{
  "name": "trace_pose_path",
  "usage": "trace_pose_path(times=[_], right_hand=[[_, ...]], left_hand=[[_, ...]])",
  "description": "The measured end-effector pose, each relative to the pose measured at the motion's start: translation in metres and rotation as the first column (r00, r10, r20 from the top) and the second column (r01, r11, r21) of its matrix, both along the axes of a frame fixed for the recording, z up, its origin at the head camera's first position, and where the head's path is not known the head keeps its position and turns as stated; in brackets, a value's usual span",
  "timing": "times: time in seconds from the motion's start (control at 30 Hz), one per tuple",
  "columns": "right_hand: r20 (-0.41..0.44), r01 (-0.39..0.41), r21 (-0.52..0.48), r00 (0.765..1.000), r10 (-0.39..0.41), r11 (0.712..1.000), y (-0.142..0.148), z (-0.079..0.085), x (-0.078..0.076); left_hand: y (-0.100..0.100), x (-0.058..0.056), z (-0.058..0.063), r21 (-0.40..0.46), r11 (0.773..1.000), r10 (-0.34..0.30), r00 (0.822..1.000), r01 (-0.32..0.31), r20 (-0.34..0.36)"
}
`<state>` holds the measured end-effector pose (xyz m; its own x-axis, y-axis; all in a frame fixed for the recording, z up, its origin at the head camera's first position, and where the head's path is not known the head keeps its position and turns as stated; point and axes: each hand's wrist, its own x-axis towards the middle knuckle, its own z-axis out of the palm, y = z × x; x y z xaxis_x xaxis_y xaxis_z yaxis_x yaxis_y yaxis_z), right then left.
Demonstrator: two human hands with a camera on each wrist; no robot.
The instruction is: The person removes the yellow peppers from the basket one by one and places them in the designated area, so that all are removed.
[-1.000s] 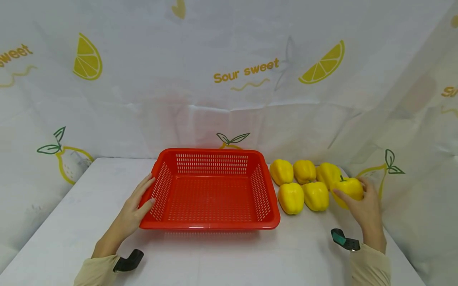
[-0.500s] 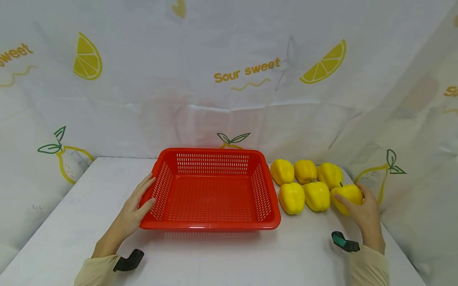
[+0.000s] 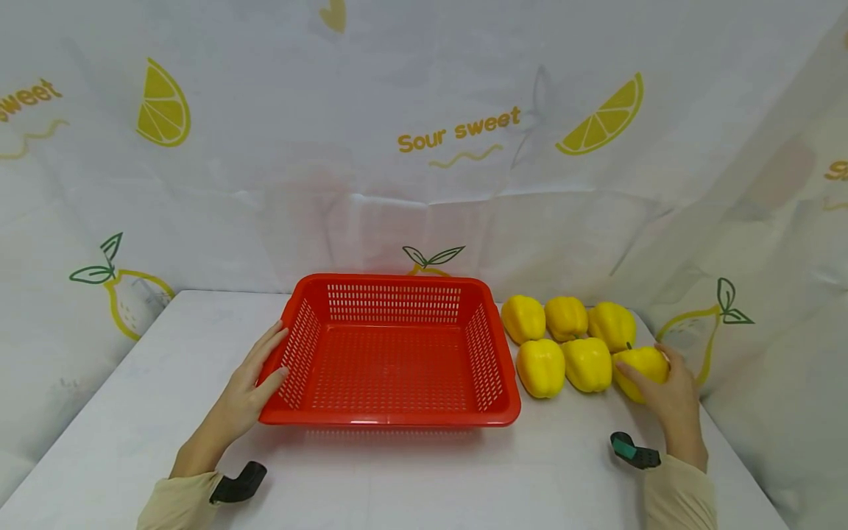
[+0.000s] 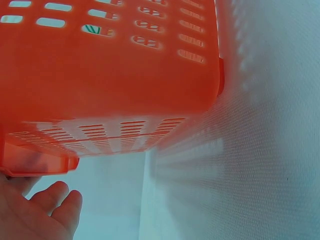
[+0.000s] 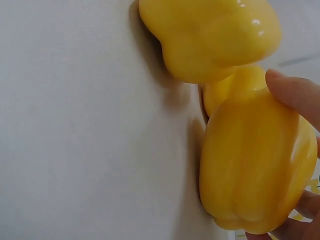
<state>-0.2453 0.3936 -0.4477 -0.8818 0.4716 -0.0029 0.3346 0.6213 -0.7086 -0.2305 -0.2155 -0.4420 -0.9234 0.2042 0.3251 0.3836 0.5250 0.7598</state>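
Observation:
A red slotted plastic basket [image 3: 387, 417] stands in the middle of the table. My left hand [image 3: 240, 395] rests against its left rim, fingers and thumb extended; the left wrist view has the basket's wall [image 4: 110, 75] overhead and loosely bent fingers [image 4: 67, 207] beside it. At the right, my right hand [image 3: 672, 397] holds a yellow bell pepper [image 3: 641, 372] between thumb and fingers. That pepper [image 5: 250, 160] sits low at the table surface in the right wrist view, at the right end of the front row. Several other yellow bell peppers [image 3: 587, 364] are beside it.
The remaining peppers make a front row and a back row, where one pepper [image 3: 523, 319] lies near the basket's right rim. A white cloth [image 3: 424, 213] printed with lemons hangs behind the white table [image 3: 424, 478].
My right hand has lowered the pepper it holds, bringing it down into line with the front row. My left hand and the basket have stayed in place.

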Motion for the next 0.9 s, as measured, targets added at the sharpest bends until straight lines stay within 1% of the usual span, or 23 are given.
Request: trace_pose_path(times=[0.1, 0.2, 0.43, 0.53, 0.67, 0.73, 0.8, 0.9], right_hand=[[-0.020, 0.000, 0.007, 1.000, 0.000, 1.000, 0.0005, -0.0015, 0.0015], [-0.021, -0.007, 0.018, 1.000, 0.007, 1.000, 0.0016, -0.0020, 0.0015], [0.023, -0.027, 0.043, 0.999, 0.026, 0.999, 0.0013, -0.0007, -0.0001], [0.029, -0.002, 0.047, 1.000, 0.000, 0.999, -0.0008, -0.0017, 0.0001], [0.041, 0.052, 0.048, 0.998, -0.054, 0.997, -0.0043, -0.0030, -0.0017], [0.050, 0.063, 0.047, 0.997, -0.065, 0.997, -0.0052, -0.0028, -0.0027], [0.064, 0.057, 0.045, 0.996, -0.059, 0.997, -0.0050, -0.0018, -0.0034], [0.083, 0.025, 0.031, 0.996, -0.027, 0.999, -0.0034, 0.0010, -0.0028]], left_hand=[[0.0002, 0.0001, 0.0004, 0.003, 1.000, -0.003, 1.000, 0.003, 0.002], [0.0002, 0.0000, 0.0004, 0.005, 1.000, -0.004, 1.000, 0.004, 0.004], [-0.0003, 0.0000, -0.0007, 0.007, 1.000, 0.000, 1.000, 0.000, 0.008], [-0.0003, 0.0006, -0.0010, 0.003, 1.000, 0.002, 1.000, -0.002, 0.008], [-0.0001, 0.0012, -0.0013, 0.001, 1.000, 0.002, 1.000, -0.002, 0.006], [-0.0001, 0.0011, -0.0013, 0.000, 1.000, 0.003, 1.000, -0.003, 0.001], [0.0000, 0.0008, -0.0012, -0.002, 1.000, 0.006, 1.000, -0.006, -0.006], [0.0000, 0.0003, -0.0011, -0.005, 1.000, 0.007, 1.000, -0.007, -0.008]])
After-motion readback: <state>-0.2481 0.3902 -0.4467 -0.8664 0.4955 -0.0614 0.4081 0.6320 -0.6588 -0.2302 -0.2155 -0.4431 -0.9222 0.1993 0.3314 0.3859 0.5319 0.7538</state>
